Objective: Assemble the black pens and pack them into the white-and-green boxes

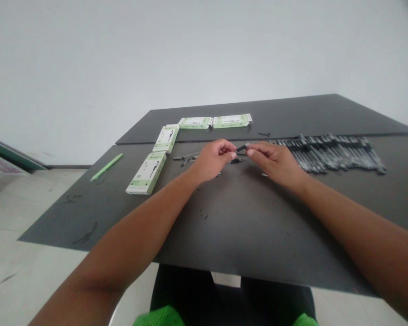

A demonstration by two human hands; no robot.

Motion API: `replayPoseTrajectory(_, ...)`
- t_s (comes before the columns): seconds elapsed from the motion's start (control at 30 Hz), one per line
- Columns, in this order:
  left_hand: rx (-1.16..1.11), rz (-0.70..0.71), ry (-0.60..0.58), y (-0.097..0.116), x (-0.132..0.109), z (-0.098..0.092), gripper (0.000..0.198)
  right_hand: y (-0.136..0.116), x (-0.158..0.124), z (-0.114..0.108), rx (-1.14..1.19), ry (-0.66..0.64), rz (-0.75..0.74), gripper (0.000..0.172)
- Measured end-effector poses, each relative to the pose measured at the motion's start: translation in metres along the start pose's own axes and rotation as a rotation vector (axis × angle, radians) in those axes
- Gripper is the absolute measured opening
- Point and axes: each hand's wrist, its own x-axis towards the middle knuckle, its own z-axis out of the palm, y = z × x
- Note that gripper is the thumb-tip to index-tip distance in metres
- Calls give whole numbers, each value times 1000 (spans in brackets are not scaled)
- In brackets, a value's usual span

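Both my hands meet over the middle of a dark table (245, 217). My left hand (212, 158) and my right hand (272, 160) each pinch an end of a thin black pen (242, 147), held just above the tabletop. Fingers of both hands are curled closed around it. A few loose dark pen parts (187, 158) lie on the table just left of and under my hands.
A long row of several black pens (329, 151) lies to the right. Several white-and-green boxes (148, 173) sit at the left and back (231, 120). A green pen (106, 167) rests near the left edge. A pale wall stands behind.
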Motion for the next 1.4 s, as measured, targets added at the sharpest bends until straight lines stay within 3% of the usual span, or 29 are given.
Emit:
replayPoseTrajectory(0.13, -102, 25, -63, 0, -6, 13, 15, -10, -1, 2, 141, -31, 53, 26)
replayPoseTrajectory(0.3, -86, 39, -90, 4, -7, 14, 15, -10, -1, 5, 284, 40, 98, 25)
replayPoseTrajectory(0.5, 214, -5, 113, 0, 0, -8, 15, 2, 6, 3, 427, 275, 171, 21)
replayPoseTrajectory(0.6, 417, -7, 149, -6, 3, -20, 18, 2, 10, 0, 507, 352, 214, 17)
replayPoseTrajectory(0.87, 749, 165, -100, -13, 5, -17, 29, 14, 16, -4, 481, 412, 234, 18)
replayPoseTrajectory(1.0, 852, 150, -133, -9, 4, -16, 22, 19, 17, 0, 489, 424, 277, 19)
replayPoseTrajectory(1.23, 847, 182, -267, -5, 4, -15, 20, 15, 14, 4, 495, 394, 319, 21)
replayPoseTrajectory(1.4, 844, 166, -279, -6, 5, -9, 20, 5, 11, 6, 551, 304, 371, 20)
